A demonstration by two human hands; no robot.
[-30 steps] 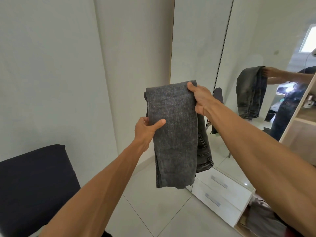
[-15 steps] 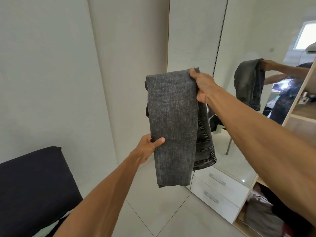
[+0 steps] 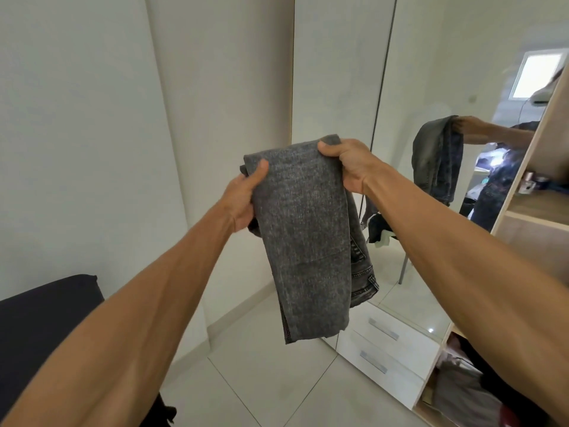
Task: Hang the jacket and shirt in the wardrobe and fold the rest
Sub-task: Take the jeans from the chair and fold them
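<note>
Now both hands gripping folded grey jeans [image 3: 303,229] mid-air: left hand [image 3: 244,195] left edge, right hand [image 3: 348,164] top right corner.

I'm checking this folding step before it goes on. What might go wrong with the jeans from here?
The grey jeans hang in mid-air, pinched only at the top fold by the left hand and right hand. If either grip loosens, the doubled layers may slide apart and undo the fold. The inner layer already shows unevenly at the right, so the next fold may be crooked.
</note>
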